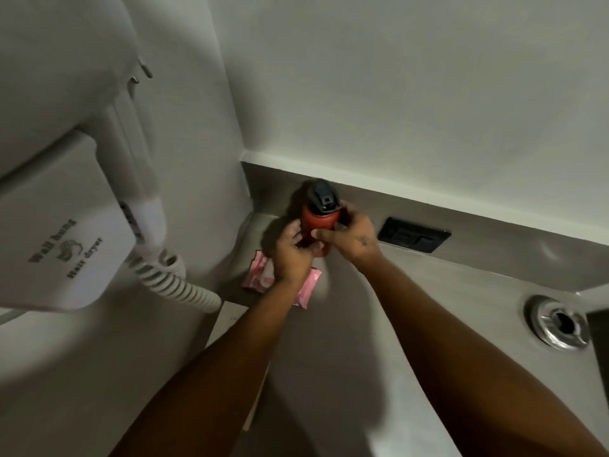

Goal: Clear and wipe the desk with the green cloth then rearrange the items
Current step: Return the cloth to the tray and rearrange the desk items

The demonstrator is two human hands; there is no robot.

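Note:
A red bottle [319,222] with a black cap stands upright in the far left corner of the grey desk [412,291]. My left hand [291,255] grips its lower left side. My right hand [351,235] wraps its right side, thumb across the front. A pink packet [260,275] lies flat on the desk just in front of the bottle, partly hidden under my left wrist. No green cloth is in view.
A white wall-hung hair dryer [66,245] with a coiled cord [174,278] juts out from the left wall. A black socket plate [413,239] sits in the desk's raised back edge. A round metal grommet [558,323] is set into the desk at the right.

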